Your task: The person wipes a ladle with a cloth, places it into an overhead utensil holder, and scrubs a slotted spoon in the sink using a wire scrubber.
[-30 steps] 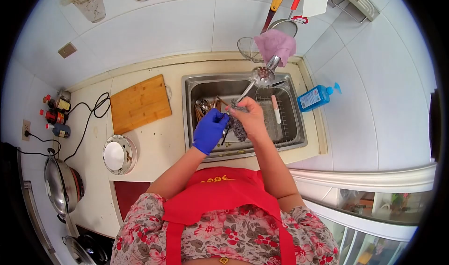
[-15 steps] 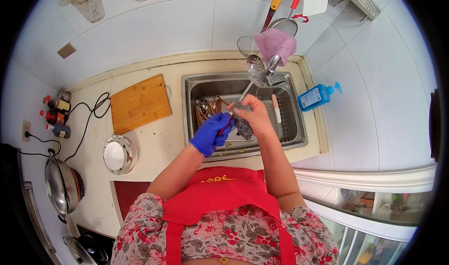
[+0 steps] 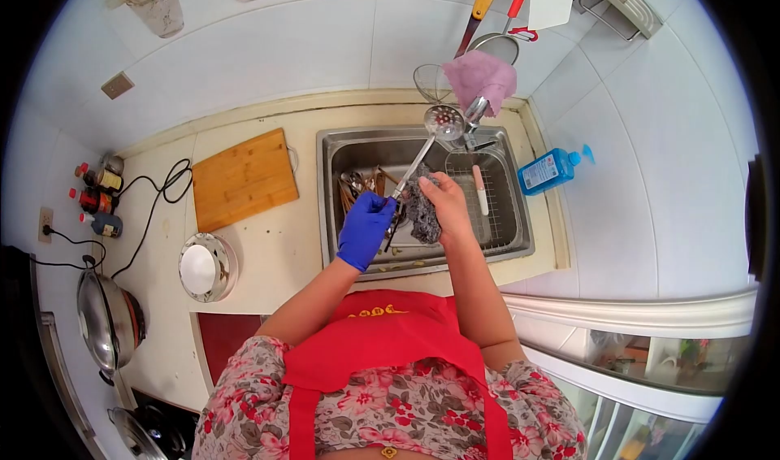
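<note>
In a blue rubber glove, my left hand (image 3: 366, 228) is closed around the handle of a slotted metal skimmer (image 3: 444, 122). Its round, holed head points up and away, close by the faucet (image 3: 476, 115). My bare right hand (image 3: 449, 208) grips a dark grey mesh scrubber (image 3: 423, 218) right beside the skimmer's shaft; whether the two touch is unclear. Both hands are over the steel sink (image 3: 526, 224). Several chopsticks and other utensils (image 3: 355, 185) lie in the sink's left side. A pink-handled utensil (image 3: 479, 182) rests at the wire rack (image 3: 504, 204) on the right.
A pink cloth (image 3: 481, 80) drapes over the faucet. Right of the sink stands a blue soap bottle (image 3: 546, 172). On the left counter are a wooden cutting board (image 3: 244, 180), stacked bowls (image 3: 203, 269), a black cord (image 3: 154, 224) and a lidded pan (image 3: 101, 322).
The skimmer has turned so its holed head faces up toward me. My right hand and the scrubber have slid slightly down and right, off the upper shaft. My left hand has rotated.
</note>
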`<state>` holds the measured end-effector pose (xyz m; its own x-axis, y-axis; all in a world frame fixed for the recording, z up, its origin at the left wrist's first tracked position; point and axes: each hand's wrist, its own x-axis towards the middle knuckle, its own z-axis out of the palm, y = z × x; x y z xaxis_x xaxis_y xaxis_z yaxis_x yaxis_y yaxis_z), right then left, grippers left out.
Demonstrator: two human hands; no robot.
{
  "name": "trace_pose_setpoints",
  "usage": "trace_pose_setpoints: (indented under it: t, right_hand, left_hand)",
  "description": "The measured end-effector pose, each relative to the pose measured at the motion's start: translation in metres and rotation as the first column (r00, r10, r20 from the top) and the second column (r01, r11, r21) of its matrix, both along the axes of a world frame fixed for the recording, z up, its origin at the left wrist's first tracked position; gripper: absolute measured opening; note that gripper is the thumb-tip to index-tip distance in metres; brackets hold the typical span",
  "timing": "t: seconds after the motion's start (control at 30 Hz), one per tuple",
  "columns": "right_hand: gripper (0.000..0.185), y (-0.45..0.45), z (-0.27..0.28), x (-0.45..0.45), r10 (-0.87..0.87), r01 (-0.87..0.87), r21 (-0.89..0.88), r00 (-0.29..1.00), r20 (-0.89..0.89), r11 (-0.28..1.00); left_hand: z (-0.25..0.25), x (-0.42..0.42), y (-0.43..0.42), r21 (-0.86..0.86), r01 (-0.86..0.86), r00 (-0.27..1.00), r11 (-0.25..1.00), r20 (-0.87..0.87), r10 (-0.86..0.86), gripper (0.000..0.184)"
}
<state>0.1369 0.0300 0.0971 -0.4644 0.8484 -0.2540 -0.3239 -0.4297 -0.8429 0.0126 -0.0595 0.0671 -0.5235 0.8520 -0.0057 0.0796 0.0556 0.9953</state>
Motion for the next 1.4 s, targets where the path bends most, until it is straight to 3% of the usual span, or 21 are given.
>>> trace_pose_setpoints:
  t: [0.03,0.13,0.27,0.5,0.63,0.7,0.73,0.87,0.93,1.07,1.13,1.23,1.4]
  right_hand:
    - [0.015,0.000,0.002,0.001,-0.004,0.004,0.000,1.000,0.002,1.000]
    - [0.009,0.004,0.002,0.001,-0.298,0.301,0.025,0.951,-0.077,0.953]
    - [0.006,0.015,0.002,0.007,-0.406,0.419,0.038,0.896,-0.182,0.907]
    - [0.009,0.002,-0.010,0.001,-0.292,0.298,0.087,0.954,-0.071,0.951]
    - [0.018,-0.018,-0.004,-0.004,-0.116,0.116,0.084,0.993,0.001,0.990]
    - [0.023,-0.026,-0.011,-0.010,-0.047,-0.027,0.362,0.980,0.196,0.932]
    - [0.028,-0.031,-0.009,-0.015,-0.072,0.008,0.365,0.984,0.162,0.931]
    - [0.026,-0.026,-0.006,-0.015,-0.170,0.059,0.396,0.953,0.251,0.916]
    - [0.023,-0.017,0.000,-0.014,-0.134,0.090,0.263,0.979,0.155,0.961]
    - [0.020,-0.006,0.007,-0.009,-0.092,0.090,0.158,0.996,0.002,0.983]
    - [0.021,0.002,0.009,-0.004,-0.223,0.230,0.086,0.971,-0.089,0.969]
    - [0.021,0.023,0.002,0.006,-0.346,0.347,0.150,0.938,-0.032,0.926]
    - [0.020,0.013,0.004,-0.002,-0.260,0.267,0.114,0.963,-0.071,0.957]
  left_hand:
    - [0.002,0.002,0.000,-0.036,0.010,1.000,0.999,-0.014,-0.010,0.018]
    - [0.001,0.005,-0.003,-0.096,0.054,0.996,0.994,0.073,-0.047,0.019]
    - [-0.001,0.007,-0.006,-0.093,0.067,0.998,0.993,0.019,-0.065,0.019]
    - [-0.004,0.007,-0.002,-0.102,0.062,0.998,0.993,0.023,-0.060,0.020]
    - [0.002,0.004,-0.003,-0.101,0.070,0.997,0.992,-0.023,-0.073,0.018]
    - [0.004,0.003,-0.002,-0.069,0.075,0.992,0.995,-0.093,-0.081,0.016]
    - [0.005,0.003,-0.003,-0.039,0.084,0.983,0.996,-0.162,-0.090,0.016]
    - [0.006,0.009,-0.007,-0.037,0.152,0.982,0.988,-0.112,-0.155,0.016]
    - [-0.001,0.014,-0.008,0.005,0.151,0.987,0.989,-0.063,-0.150,0.017]
    - [-0.001,0.016,-0.008,-0.049,0.125,0.990,0.991,-0.063,-0.128,0.017]
    - [-0.001,0.013,-0.008,-0.105,0.110,0.991,0.988,-0.071,-0.117,0.019]
    - [0.001,0.012,-0.011,-0.110,0.111,0.990,0.988,-0.077,-0.120,0.022]
    - [0.003,0.011,-0.009,-0.139,0.140,0.989,0.980,0.064,-0.132,0.023]
